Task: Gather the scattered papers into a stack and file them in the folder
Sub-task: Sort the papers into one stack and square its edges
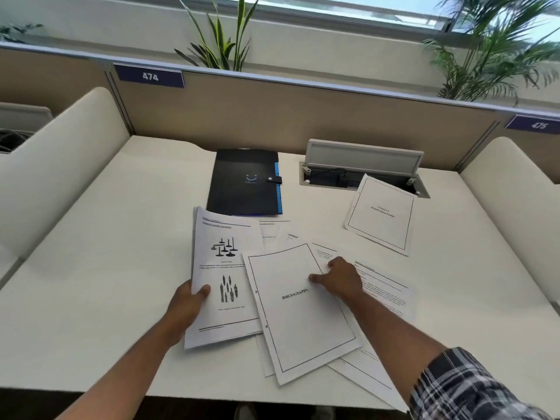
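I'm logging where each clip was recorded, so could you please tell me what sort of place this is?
Most likely a shared office or study hall: numbered desk signs on the divider, and a pop-up cable box set into the white desk.

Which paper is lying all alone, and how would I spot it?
Find the open hatch at the back of the desk, right of the black folder. The lone paper overlaps the hatch's front edge. Unlike the piled sheets by the hands, it lies apart.

Left hand [189,304] grips a paper stack [225,280]; right hand [341,278] apparently presses the bibliography sheet [300,313].
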Tool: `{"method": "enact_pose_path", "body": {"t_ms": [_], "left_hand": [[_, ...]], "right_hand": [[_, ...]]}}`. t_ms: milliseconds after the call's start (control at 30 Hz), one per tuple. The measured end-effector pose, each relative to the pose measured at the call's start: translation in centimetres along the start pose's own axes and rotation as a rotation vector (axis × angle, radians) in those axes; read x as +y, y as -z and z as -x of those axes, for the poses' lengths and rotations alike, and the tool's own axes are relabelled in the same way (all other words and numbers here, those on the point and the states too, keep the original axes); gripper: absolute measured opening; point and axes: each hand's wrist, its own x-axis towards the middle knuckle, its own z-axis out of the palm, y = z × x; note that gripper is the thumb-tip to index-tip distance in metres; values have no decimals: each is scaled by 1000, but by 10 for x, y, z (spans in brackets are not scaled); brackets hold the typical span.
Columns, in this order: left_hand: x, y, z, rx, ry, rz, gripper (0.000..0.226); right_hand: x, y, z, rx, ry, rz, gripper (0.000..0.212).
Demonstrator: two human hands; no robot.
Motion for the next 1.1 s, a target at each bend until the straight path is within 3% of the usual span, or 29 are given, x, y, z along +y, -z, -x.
{"method": "enact_pose_path", "body": {"t_ms": [233, 333, 500, 633, 700, 867, 1100], "left_hand": [[5, -2, -2, -35, -17, -23, 29], [8, -4, -3, -48, -18, -16, 28], [16, -9, -7, -39, -42, -31, 30], [27, -18, -11, -66, -72, -37, 31], [34, -26, -14, -80, -90, -43, 33], [54, -54, -23, -90, -125, -68, 41], [78, -114, -32, -44, -123, -106, 44]], "right_hand": [[-8, -6, 11, -43, -30, -62, 52], [-8, -9, 10, -31, -17, -138, 26], [6, -4, 9, 53, 82, -301, 16], [27, 11, 7, 95, 131, -402, 19], [40, 20, 2, 123, 78, -520, 14], [72, 42, -12, 212, -90, -761, 25], [106, 80, -40, 322, -126, -842, 29]]}}
